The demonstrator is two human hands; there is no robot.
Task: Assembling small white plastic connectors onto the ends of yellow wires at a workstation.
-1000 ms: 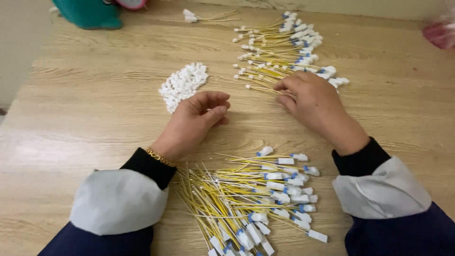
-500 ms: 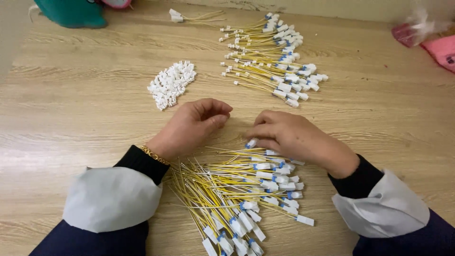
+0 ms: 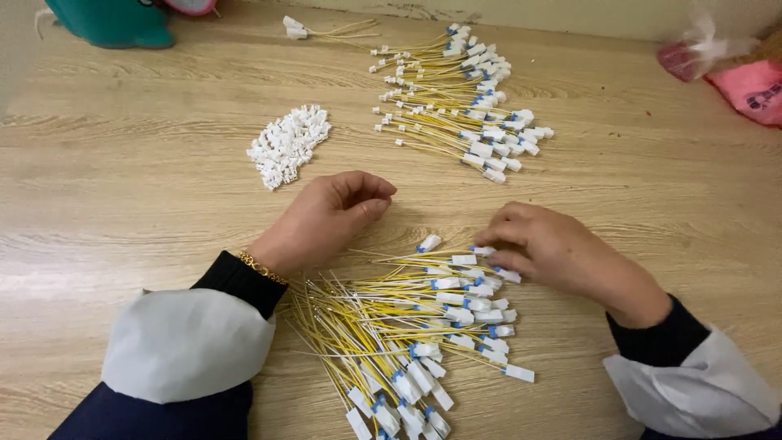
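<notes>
Wood-grain table (image 3: 122, 187), pale, lying under all items. Left hand (image 3: 326, 216) resting loosely curled beside near wire pile (image 3: 407, 326), holding nothing visible. Right hand (image 3: 554, 253) pressing fingertips onto white connectors (image 3: 481, 253) at pile's top edge, pinching one or not: cannot tell. Far wire bundle (image 3: 464, 106) and white clip heap (image 3: 289, 143) sitting well apart. Risk, judged: thin yellow leads tangling, dragging neighbours along. Teal object (image 3: 114, 20) and pink bag (image 3: 749, 81) sitting at far edge.

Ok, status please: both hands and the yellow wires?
Left hand curled loosely on table, holds nothing visible. Right hand fingers on near wire pile. Nothing in the way.
</notes>
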